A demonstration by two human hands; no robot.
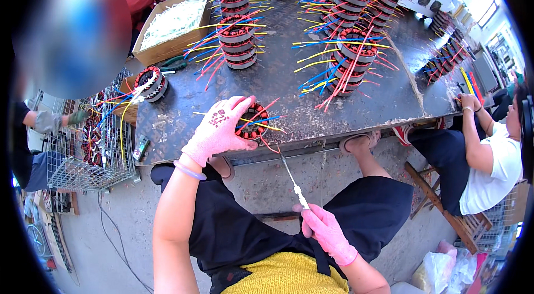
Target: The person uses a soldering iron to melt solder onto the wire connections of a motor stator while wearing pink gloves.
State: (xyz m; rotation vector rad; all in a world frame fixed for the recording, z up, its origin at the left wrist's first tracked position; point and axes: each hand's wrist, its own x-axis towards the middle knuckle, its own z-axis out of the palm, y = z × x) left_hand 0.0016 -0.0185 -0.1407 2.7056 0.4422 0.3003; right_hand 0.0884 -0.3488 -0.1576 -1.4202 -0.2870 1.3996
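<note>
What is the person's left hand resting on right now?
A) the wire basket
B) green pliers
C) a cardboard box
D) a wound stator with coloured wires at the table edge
D: the left hand, in a pink glove, lies on the wound stator at the table edge.

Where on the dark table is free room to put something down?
Bare table lies between the lone stator and the left hand, and again right of the stator it holds. The far half, with stator stacks and wires, is crowded.

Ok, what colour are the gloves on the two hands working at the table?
Pink, on both the left hand and right hand; clearest in the head view.
</note>
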